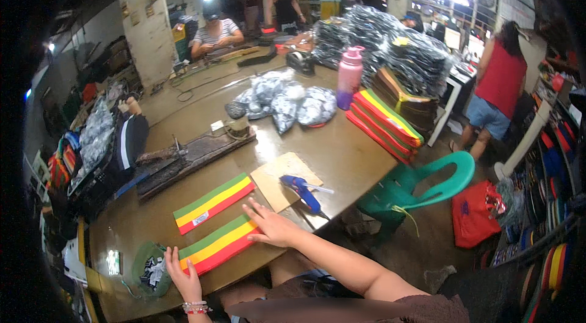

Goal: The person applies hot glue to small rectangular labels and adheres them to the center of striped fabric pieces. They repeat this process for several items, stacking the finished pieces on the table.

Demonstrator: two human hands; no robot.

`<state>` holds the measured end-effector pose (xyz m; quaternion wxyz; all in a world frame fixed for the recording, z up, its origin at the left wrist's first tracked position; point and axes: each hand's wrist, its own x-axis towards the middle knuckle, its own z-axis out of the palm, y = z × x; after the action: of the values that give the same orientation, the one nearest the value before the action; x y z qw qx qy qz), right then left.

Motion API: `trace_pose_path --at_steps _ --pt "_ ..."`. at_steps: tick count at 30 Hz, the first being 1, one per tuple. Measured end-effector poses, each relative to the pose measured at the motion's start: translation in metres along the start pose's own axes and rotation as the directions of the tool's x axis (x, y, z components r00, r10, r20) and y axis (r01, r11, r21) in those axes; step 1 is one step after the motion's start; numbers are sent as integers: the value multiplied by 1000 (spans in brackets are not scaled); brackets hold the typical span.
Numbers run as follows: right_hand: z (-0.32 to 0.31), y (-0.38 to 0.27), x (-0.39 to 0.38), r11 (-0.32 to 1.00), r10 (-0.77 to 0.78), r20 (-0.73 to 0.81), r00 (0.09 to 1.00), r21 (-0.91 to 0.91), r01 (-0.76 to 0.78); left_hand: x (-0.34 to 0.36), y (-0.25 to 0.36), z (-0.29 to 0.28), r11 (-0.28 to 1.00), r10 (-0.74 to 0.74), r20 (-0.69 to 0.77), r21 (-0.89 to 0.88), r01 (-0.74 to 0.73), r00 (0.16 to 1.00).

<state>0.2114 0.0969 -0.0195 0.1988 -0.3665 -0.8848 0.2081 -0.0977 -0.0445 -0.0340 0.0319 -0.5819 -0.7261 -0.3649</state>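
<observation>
A green, yellow and red striped strip (220, 243), apparently fabric, lies flat on the table before me. My left hand (182, 275) rests at its left end with fingers stretched out. My right hand (273, 226) lies over its right end, fingers spread, holding nothing. Just beyond lies a matching strip (215, 202) with a small white label (200, 218) near its lower left end. To the right, a blue glue gun (302, 192) rests across a tan board (274, 177). Beside my left hand stands a round green container (143, 260) holding small dark and white pieces.
Stacked striped strips (386, 126) and a pink bottle (350, 79) stand at the table's right edge. A green plastic chair (448, 177) is close by. Filled plastic bags (281, 102) and a long wooden piece (189, 164) lie farther back. Other people are around the room.
</observation>
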Motion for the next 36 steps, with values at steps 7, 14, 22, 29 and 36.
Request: trace_pose_path --at_steps 7,14,22,29,36 --pt "0 -2 5 997 14 62 998 -78 -9 7 17 -6 986 -83 43 -144 89 996" --pt "-6 -18 -32 977 -191 -326 926 27 211 16 63 -32 968 219 -217 -73 -239 951" --pt "-38 -2 -126 981 156 -712 685 29 -194 44 91 -3 928 162 47 -346 -137 986" --pt "-58 35 -76 900 369 -682 631 93 -425 53 110 40 902 268 199 -396 -173 943" --pt "-126 38 -11 853 456 -381 804 -71 -517 38 94 60 904 277 146 -376 -205 950"
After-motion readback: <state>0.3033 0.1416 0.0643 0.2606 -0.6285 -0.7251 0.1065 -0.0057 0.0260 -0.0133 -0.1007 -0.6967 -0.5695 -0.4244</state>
